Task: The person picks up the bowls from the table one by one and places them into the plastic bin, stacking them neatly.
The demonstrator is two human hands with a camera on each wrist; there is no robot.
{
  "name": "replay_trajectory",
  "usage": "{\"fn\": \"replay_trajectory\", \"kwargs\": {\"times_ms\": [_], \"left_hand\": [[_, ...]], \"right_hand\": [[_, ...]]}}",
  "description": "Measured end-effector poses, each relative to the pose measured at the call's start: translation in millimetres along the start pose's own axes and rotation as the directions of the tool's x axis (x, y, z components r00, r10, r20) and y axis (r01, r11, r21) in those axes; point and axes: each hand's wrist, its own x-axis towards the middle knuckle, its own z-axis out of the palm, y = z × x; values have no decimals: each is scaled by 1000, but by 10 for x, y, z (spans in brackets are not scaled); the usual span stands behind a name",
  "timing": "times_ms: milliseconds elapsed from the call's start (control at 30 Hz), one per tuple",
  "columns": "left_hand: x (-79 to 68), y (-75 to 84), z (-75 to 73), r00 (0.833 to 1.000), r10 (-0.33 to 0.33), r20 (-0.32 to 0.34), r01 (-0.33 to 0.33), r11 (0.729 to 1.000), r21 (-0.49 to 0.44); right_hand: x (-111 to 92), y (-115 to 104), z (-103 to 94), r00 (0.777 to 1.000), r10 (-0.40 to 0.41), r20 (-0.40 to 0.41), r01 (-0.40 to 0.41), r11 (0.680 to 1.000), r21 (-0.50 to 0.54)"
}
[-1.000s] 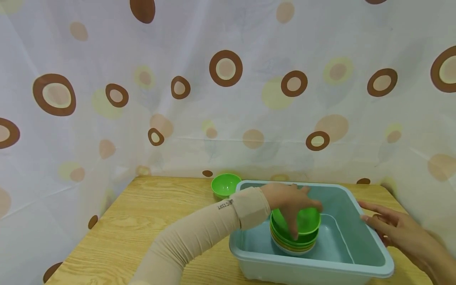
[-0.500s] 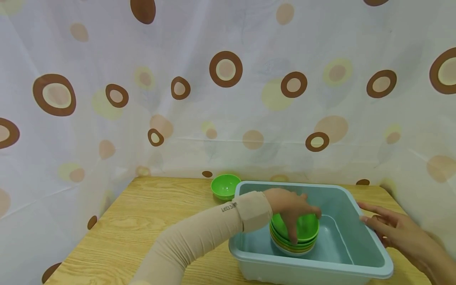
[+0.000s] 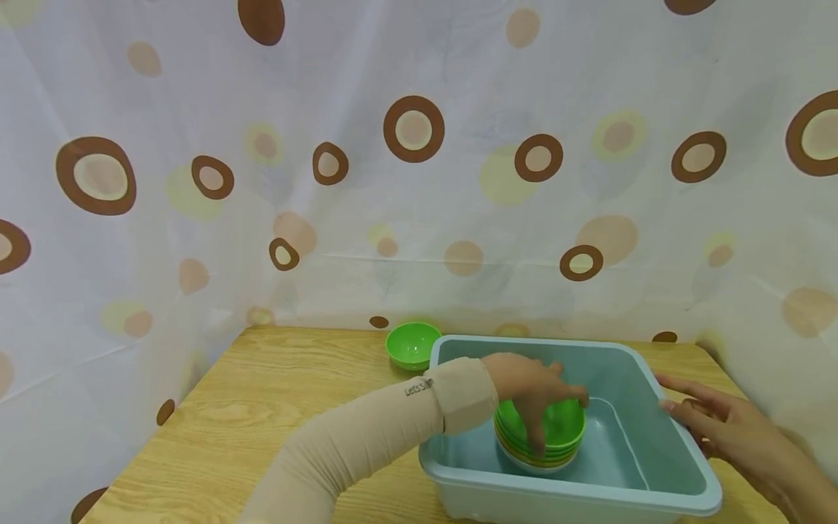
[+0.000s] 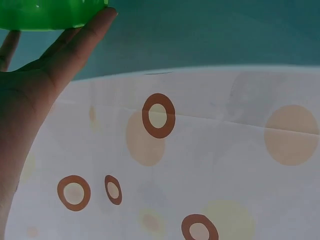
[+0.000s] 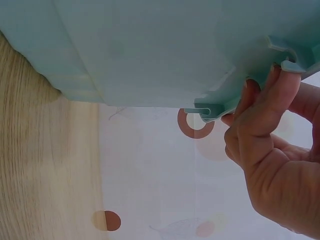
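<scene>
A stack of bowls (image 3: 553, 463), green above with yellowish and white rims below, stands in the light blue basin (image 3: 605, 364). My left hand (image 3: 533, 386) holds the topmost green bowl (image 3: 568, 426) from above, fingers spread around its rim. In the left wrist view, the fingers (image 4: 82, 47) lie against the outside of that green bowl. At the basin's right side, my right hand (image 3: 736, 429) grips the rim, thumb on top. The right wrist view has its curled fingers (image 5: 272, 107) under the rim's edge by the handle.
Another green bowl (image 3: 412, 346) sits on the wooden table (image 3: 275, 393), close to the basin's back left corner. A patterned curtain (image 3: 353, 218) hangs behind the table and along both sides.
My left hand has lowered slightly with the top green bowl, which now sits deeper in the stack. The right hand keeps its place on the basin rim.
</scene>
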Motion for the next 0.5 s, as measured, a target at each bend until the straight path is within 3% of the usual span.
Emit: {"fn": "replay_trajectory", "kwargs": {"times_ms": [300, 500], "left_hand": [[-96, -50, 37, 1000, 7, 3, -8, 998, 59], [-184, -157, 28, 999, 20, -39, -17, 996, 84]], "right_hand": [[26, -35, 26, 996, 87, 13, -86, 995, -41], [42, -26, -1, 988, 146, 45, -143, 988, -52]]}}
